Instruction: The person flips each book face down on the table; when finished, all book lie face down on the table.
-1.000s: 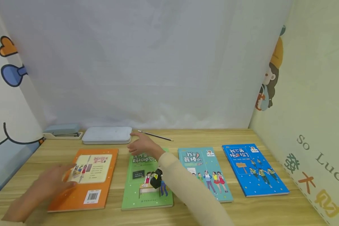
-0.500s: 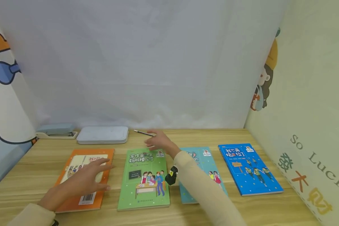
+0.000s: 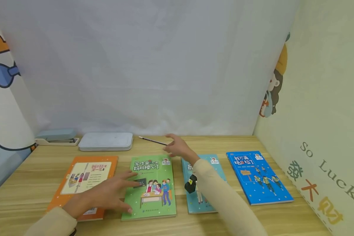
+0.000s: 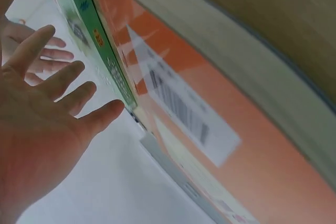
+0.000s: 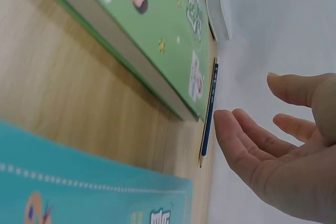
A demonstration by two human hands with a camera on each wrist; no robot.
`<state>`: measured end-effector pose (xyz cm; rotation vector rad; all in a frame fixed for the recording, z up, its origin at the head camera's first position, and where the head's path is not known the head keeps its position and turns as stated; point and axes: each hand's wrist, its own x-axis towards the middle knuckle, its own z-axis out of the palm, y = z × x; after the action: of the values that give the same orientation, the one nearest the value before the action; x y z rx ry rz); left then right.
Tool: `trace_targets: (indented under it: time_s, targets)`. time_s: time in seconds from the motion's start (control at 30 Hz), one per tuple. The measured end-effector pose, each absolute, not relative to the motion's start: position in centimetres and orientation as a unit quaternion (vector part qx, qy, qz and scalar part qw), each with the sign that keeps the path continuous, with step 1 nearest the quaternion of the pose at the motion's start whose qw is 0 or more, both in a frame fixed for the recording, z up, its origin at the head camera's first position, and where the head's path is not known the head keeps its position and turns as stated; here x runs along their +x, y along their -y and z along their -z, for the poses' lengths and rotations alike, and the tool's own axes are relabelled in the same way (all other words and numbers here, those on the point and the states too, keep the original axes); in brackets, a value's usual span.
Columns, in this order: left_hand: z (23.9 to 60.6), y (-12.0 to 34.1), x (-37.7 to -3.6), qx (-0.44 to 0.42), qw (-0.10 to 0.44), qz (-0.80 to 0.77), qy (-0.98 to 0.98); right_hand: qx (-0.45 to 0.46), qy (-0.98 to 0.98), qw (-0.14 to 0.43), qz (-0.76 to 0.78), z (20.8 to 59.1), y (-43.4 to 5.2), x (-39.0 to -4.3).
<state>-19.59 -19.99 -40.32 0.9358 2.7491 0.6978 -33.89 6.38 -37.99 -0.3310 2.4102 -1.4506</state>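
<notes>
My left hand (image 3: 110,193) hovers with spread fingers over the gap between the orange book (image 3: 60,196) and the green book (image 3: 162,167); its fingertips overlap the green cover's left side. In the left wrist view the same hand (image 4: 39,114) holds nothing, and the orange book's barcode label (image 4: 181,103) shows. My right hand (image 3: 181,149) is above the table behind the teal book (image 3: 205,203), near the pencil (image 3: 151,141). The right wrist view shows its loosely bent fingers (image 5: 247,153) apart from the pencil. My right forearm hides part of the teal book.
A blue book (image 3: 261,178) lies at the right. Along the back stand a stapler (image 3: 57,137) and a pale pencil case (image 3: 105,141). A grey-white cloth (image 3: 153,65) hangs behind the wooden table, with printed panels at both sides.
My left hand has moved right, from over the orange book to the green book's left side. My right hand has moved right, from near the pencil case to the pencil's right end.
</notes>
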Motion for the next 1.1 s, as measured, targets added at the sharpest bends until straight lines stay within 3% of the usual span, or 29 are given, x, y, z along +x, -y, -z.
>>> trace_targets:
  time_s: [0.5, 1.1]
  targets:
    - [40.8, 18.3, -18.5, 0.332, 0.084, -0.199, -0.918, -0.141, -0.875, 0.188, 0.424, 38.9, -6.8, -33.6]
    - [41.3, 17.4, -17.9, 0.309, 0.077, -0.178, -0.931, -0.123, -0.902, 0.160, 0.382, 39.1, -6.3, -33.4]
